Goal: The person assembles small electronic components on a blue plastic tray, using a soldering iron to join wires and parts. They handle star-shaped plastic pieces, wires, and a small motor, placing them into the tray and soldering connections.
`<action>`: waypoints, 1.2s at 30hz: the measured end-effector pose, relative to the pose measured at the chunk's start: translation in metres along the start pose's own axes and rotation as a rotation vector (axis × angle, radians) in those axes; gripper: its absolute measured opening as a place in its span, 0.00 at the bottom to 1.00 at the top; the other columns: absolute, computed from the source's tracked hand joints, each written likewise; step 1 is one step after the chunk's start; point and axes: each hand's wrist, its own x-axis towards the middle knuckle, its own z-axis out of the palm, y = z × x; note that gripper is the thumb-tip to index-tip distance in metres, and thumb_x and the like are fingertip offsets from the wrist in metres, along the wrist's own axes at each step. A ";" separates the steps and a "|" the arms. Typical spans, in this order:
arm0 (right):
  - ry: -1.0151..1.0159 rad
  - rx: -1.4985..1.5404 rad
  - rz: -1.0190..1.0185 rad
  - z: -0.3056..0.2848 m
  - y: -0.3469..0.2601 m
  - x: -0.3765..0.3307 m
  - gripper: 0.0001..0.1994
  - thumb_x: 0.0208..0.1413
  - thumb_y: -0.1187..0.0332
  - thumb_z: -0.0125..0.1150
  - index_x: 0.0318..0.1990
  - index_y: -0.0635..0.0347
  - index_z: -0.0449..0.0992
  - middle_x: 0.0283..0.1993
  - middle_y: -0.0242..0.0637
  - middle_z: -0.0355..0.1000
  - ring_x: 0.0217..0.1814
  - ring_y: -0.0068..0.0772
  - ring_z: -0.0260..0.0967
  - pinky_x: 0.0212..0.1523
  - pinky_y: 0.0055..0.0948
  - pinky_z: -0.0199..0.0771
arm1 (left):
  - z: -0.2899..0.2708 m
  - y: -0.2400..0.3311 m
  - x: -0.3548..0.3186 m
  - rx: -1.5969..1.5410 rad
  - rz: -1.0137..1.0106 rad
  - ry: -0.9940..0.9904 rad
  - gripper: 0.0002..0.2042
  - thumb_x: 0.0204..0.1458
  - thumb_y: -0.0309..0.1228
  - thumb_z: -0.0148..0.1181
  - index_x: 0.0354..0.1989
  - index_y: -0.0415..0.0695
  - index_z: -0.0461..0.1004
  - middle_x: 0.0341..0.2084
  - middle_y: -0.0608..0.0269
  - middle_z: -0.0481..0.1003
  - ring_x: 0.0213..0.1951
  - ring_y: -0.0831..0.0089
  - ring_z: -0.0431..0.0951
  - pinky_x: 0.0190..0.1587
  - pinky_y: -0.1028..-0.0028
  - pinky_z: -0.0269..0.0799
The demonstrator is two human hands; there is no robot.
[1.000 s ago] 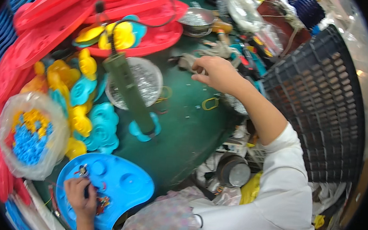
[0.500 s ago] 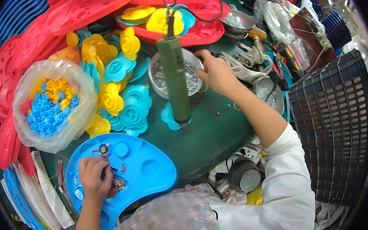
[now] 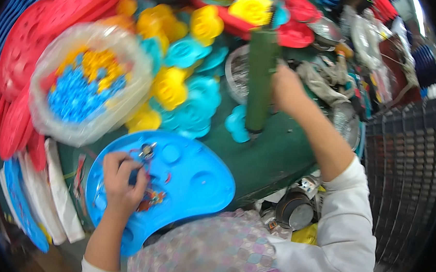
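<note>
A blue kidney-shaped plastic shell [image 3: 197, 196] lies in front of me, hollow side up. My left hand [image 3: 123, 184] is over its left part, fingers curled and pinched on a small dark part [image 3: 133, 178] that they mostly cover. Beside that hand in the shell are a round metallic component [image 3: 147, 151] with red wires and a small orange-brown circuit board [image 3: 154, 198]. A green electric screwdriver [image 3: 260, 83] hangs upright, tip down. My right hand [image 3: 288, 90] is right behind it, near a white bowl of screws [image 3: 236, 75]; its fingers are hidden and blurred.
Left stands a clear plastic bag [image 3: 139, 93] of small blue and yellow pieces. Yellow and turquoise flower-shaped parts [image 3: 195, 103] are heaped behind the shell. Red plastic shells [image 3: 24, 67] are stacked at the left and back. A black basket [image 3: 407, 168] stands on the right.
The view has shifted, so most things sit farther right. My right hand has gone from the bowl's rim to beside the screwdriver. My left hand keeps its pinch over the blue shell.
</note>
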 end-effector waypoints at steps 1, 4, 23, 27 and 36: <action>-0.079 0.085 0.085 -0.005 -0.003 0.001 0.08 0.53 0.70 0.66 0.40 0.62 0.80 0.33 0.49 0.78 0.34 0.51 0.81 0.37 0.45 0.82 | -0.001 -0.001 0.001 -0.013 0.002 0.008 0.09 0.41 0.18 0.67 0.32 0.39 0.75 0.36 0.51 0.71 0.39 0.54 0.73 0.43 0.60 0.69; -0.266 0.151 0.068 -0.008 0.011 0.004 0.17 0.53 0.82 0.65 0.51 0.62 0.76 0.42 0.39 0.79 0.43 0.34 0.78 0.42 0.37 0.81 | -0.001 -0.001 0.007 -0.050 -0.016 -0.019 0.11 0.39 0.17 0.67 0.31 0.39 0.75 0.38 0.51 0.72 0.41 0.52 0.73 0.44 0.60 0.70; 0.704 0.637 -0.360 -0.034 -0.064 -0.075 0.09 0.64 0.85 0.56 0.49 0.69 0.71 0.49 0.50 0.77 0.45 0.32 0.75 0.50 0.30 0.78 | -0.017 -0.003 0.009 -0.132 -0.021 -0.093 0.12 0.37 0.15 0.68 0.30 0.39 0.74 0.37 0.56 0.73 0.40 0.56 0.75 0.42 0.63 0.73; 0.636 0.674 -0.444 -0.017 -0.085 -0.078 0.10 0.62 0.85 0.59 0.49 0.70 0.70 0.49 0.56 0.77 0.49 0.38 0.78 0.52 0.32 0.81 | -0.018 -0.003 0.009 -0.138 -0.013 -0.090 0.12 0.37 0.15 0.68 0.31 0.39 0.74 0.36 0.56 0.73 0.40 0.56 0.75 0.42 0.63 0.74; -0.123 0.814 -0.477 0.046 -0.191 -0.066 0.10 0.57 0.80 0.68 0.45 0.62 0.78 0.42 0.39 0.80 0.42 0.35 0.81 0.45 0.30 0.82 | -0.029 -0.005 0.009 -0.228 -0.070 -0.168 0.12 0.36 0.14 0.65 0.30 0.39 0.74 0.35 0.58 0.73 0.39 0.60 0.75 0.43 0.66 0.73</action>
